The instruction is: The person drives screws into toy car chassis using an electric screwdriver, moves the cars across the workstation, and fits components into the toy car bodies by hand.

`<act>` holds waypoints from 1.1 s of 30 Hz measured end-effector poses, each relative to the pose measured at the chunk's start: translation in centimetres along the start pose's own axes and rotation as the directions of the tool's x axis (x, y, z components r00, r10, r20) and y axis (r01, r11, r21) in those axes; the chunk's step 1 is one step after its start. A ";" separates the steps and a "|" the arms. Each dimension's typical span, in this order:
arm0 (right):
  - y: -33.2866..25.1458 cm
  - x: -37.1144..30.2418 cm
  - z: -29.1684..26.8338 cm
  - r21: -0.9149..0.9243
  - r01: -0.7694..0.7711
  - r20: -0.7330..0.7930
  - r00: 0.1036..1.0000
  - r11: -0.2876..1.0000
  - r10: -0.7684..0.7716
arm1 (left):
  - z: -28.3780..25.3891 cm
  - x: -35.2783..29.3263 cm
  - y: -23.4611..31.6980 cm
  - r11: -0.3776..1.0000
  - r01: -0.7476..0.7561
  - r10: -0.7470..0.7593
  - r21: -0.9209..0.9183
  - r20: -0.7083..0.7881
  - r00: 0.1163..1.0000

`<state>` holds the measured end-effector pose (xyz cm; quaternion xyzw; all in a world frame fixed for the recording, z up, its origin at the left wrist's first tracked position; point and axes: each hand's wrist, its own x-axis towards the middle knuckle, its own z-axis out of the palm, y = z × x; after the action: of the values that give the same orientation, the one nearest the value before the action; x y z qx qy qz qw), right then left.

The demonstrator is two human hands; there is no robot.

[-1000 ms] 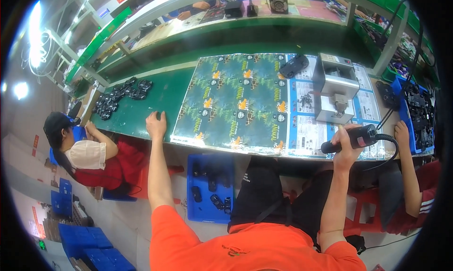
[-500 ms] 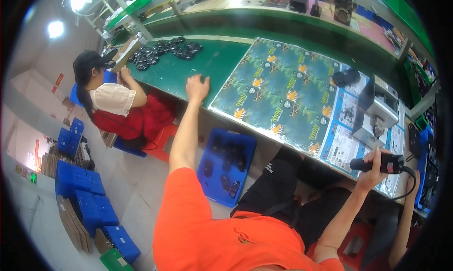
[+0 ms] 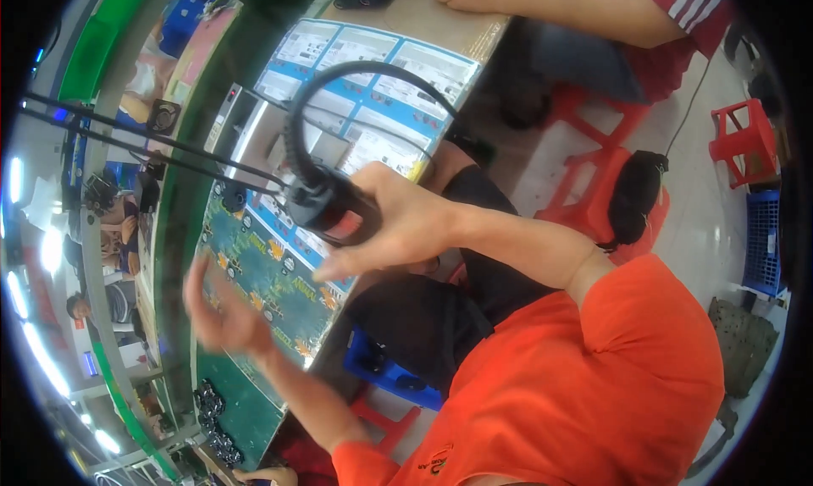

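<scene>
A black cylindrical corded tool (image 3: 334,215) is wrapped in the fingers of my right hand (image 3: 411,219), held up over the bench. Its thick black cable (image 3: 339,71) loops up from the tool's end and curves back toward the right. My left hand (image 3: 227,317) is raised empty over the animal-print mat (image 3: 309,300), with thumb and fingers apart and slightly smeared by motion. A metal fixture (image 3: 246,130) stands beyond the tool, partly behind the cable. Blue-and-white printed sheets (image 3: 389,139) lie under and beside the tool.
Another person's forearm (image 3: 576,8) rests on the bench at the top right. Black wrapped parts (image 3: 218,427) lie on the green bench top at lower left. A blue tray (image 3: 364,359) sits below the bench edge. Red stools (image 3: 593,194) stand at the right.
The view has swung round to the right. My left hand has left the green bench top and is now raised near my right hand. The corded tool stays in my right hand.
</scene>
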<state>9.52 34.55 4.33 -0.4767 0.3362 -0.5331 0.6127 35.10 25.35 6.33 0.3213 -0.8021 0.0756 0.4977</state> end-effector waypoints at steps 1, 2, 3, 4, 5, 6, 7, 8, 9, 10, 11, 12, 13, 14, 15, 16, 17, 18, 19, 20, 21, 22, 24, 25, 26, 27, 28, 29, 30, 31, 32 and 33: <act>0.4 -0.4 -0.9 -0.004 0.055 0.014 0.998 0.998 -0.055 | 5.0 3.2 2.2 0.997 -0.002 0.009 -0.075 0.097 0.995; 0.8 -0.5 -1.5 -0.003 0.113 0.042 0.993 0.994 -0.113 | 9.8 5.8 3.7 0.859 0.304 -0.217 -0.412 0.245 0.945; 1.3 -0.5 -1.8 -0.012 0.105 0.038 0.994 0.994 -0.105 | 13.9 9.3 4.0 0.926 0.209 -0.089 -0.315 0.356 0.930; 1.2 -0.5 -2.0 -0.001 0.121 0.046 0.992 0.993 -0.121 | 19.6 11.7 2.0 0.881 0.280 -0.108 -0.382 0.414 0.904; 1.0 -0.7 -2.4 0.035 0.197 0.002 0.980 0.980 -0.198 | 25.0 13.6 0.6 0.940 0.197 -0.089 -0.278 0.357 0.930; 0.9 -0.9 -3.4 0.067 0.275 -0.049 0.961 0.959 -0.272 | 29.6 14.9 0.6 0.947 0.242 -0.155 -0.213 0.356 0.922; 0.4 -1.2 -4.1 0.111 0.287 -0.053 0.958 0.951 -0.283 | 33.6 15.8 -0.3 0.950 0.287 -0.221 -0.123 0.381 0.897; -0.1 -1.2 -5.0 0.137 0.273 -0.027 0.962 0.952 -0.272 | 36.7 16.0 -1.5 0.945 0.327 -0.290 -0.024 0.405 0.867; -0.1 -1.0 -5.8 0.162 0.295 -0.034 0.955 0.942 -0.294 | 39.2 15.9 -1.9 0.871 0.489 -0.418 -0.034 0.470 0.778; 0.0 -0.7 -6.4 0.187 0.317 -0.037 0.948 0.930 -0.316 | 41.3 15.7 -2.5 0.770 0.638 -0.533 -0.023 0.527 0.662; -0.5 -0.2 -6.6 0.194 0.327 0.000 0.943 0.925 -0.333 | 43.4 16.1 -5.1 0.751 0.646 -0.613 0.133 0.502 0.610; -0.6 -0.2 -7.5 0.190 0.329 0.012 0.942 0.925 -0.337 | 45.2 16.1 -5.0 0.750 0.630 -0.625 0.203 0.529 0.574; -0.5 0.1 -8.1 0.184 0.359 -0.002 0.931 0.915 -0.365 | 46.3 16.1 -5.3 0.768 0.574 -0.625 0.286 0.531 0.572; 0.0 0.2 -9.7 0.192 0.352 -0.036 0.935 0.916 -0.352 | 47.1 15.3 -3.5 0.775 0.517 -0.626 0.363 0.551 0.551; -0.1 0.2 -10.4 0.122 0.294 0.030 0.954 0.948 -0.299 | 47.3 15.2 -3.2 0.773 0.550 -0.615 0.315 0.583 0.531; 0.0 0.3 -10.8 0.047 0.233 0.097 0.967 0.971 -0.237 | 47.2 14.9 -2.9 0.764 0.588 -0.606 0.267 0.611 0.510; 0.6 0.8 -10.6 0.085 0.247 0.080 0.964 0.965 -0.254 | 47.4 14.7 -2.6 0.738 0.651 -0.625 0.179 0.546 0.558; 0.7 1.2 -10.4 0.086 0.240 0.083 0.965 0.967 -0.247 | 47.3 14.1 -2.3 0.732 0.656 -0.631 0.182 0.545 0.553; 0.7 1.4 -10.1 0.094 0.227 0.064 0.970 0.969 -0.234 | 47.1 13.2 -1.9 0.664 0.742 -0.566 -0.089 0.588 0.577; 0.6 1.8 -9.8 0.092 0.214 0.055 0.974 0.972 -0.220 | 46.6 12.8 -1.5 0.528 0.770 -0.502 -0.359 0.600 0.623; 0.6 2.3 -8.8 0.080 0.208 0.099 0.971 0.975 -0.216 | 46.6 13.1 -2.5 0.521 0.775 -0.662 -0.357 0.404 0.631; 1.1 2.9 -7.6 0.079 0.315 0.034 0.947 0.946 -0.318 | 45.9 13.5 -4.0 0.417 0.760 -0.627 -0.499 0.447 0.638; 1.4 3.5 -6.2 0.159 0.390 -0.047 0.921 0.907 -0.388 | 44.6 13.7 -4.1 0.642 0.657 -0.560 -0.395 0.344 0.753; 1.2 3.3 -6.6 0.126 0.353 -0.080 0.935 0.927 -0.346 | 43.3 14.6 -1.4 0.613 0.685 -0.602 -0.393 0.330 0.728; 0.9 2.7 -7.0 0.097 0.315 -0.111 0.946 0.944 -0.304 | 40.5 15.6 0.6 0.595 0.575 -0.478 -0.562 0.328 0.815; -0.2 2.1 -6.6 -0.035 0.288 -0.119 0.949 0.957 -0.290 | 36.1 17.2 0.8 0.566 0.446 -0.358 -0.693 0.281 0.891; -0.7 1.7 -6.2 -0.166 0.259 -0.126 0.951 0.951 -0.281 | 31.4 18.8 0.9 0.515 0.307 -0.236 -0.800 0.212 0.948; -0.5 1.8 -7.5 -0.425 0.450 -0.046 0.856 0.785 -0.515 | 25.9 18.1 -1.6 0.515 0.328 -0.280 -0.792 0.206 0.938; -0.2 1.9 -7.7 -0.621 0.593 0.104 0.711 0.513 -0.696 | 20.4 17.1 -3.1 0.447 0.348 -0.375 -0.824 0.180 0.909; -0.7 3.7 -4.3 -0.204 0.607 -0.219 0.736 0.768 -0.640 | 15.0 15.6 -5.1 0.413 0.369 -0.474 -0.833 0.150 0.868; -2.3 4.8 -1.2 0.217 0.582 -0.479 0.763 0.784 -0.434 | 10.8 14.8 -4.8 0.340 0.348 -0.546 -0.874 0.118 0.829; -2.1 5.9 -0.8 0.266 0.598 -0.433 0.775 0.756 -0.460 | 7.1 13.8 -4.3 0.266 0.315 -0.613 -0.911 0.093 0.785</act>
<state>9.34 28.72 6.61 -0.3215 0.1730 -0.8163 0.4476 28.23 12.83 13.65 0.2156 -0.5027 -0.4669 0.6949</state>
